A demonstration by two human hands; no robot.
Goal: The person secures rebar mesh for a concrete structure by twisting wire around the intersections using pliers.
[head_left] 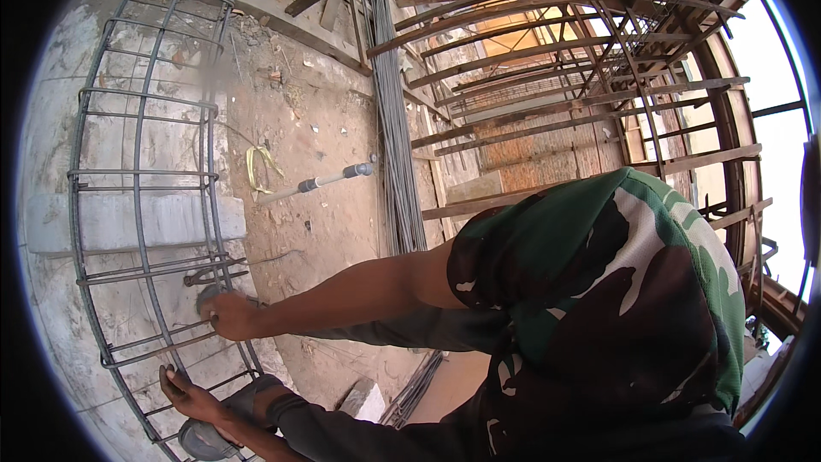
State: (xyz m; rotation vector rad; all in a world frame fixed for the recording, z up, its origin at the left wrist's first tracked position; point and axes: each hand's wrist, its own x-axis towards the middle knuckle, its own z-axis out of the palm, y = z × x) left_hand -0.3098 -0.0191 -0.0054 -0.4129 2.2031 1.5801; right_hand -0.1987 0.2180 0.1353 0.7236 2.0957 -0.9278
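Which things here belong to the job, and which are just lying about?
Job in hand:
- steel cage
- right hand and left hand, both at it

Seemingly lying about:
- pipe
- yellow strap
- rod bundle

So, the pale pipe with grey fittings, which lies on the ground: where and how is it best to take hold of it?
Probably by the bare stretch of the pipe between its two grey fittings, from above, fingers closing across its length. It lies on the ground with its top uncovered, and that stretch looks straight and slimmer than the fittings.
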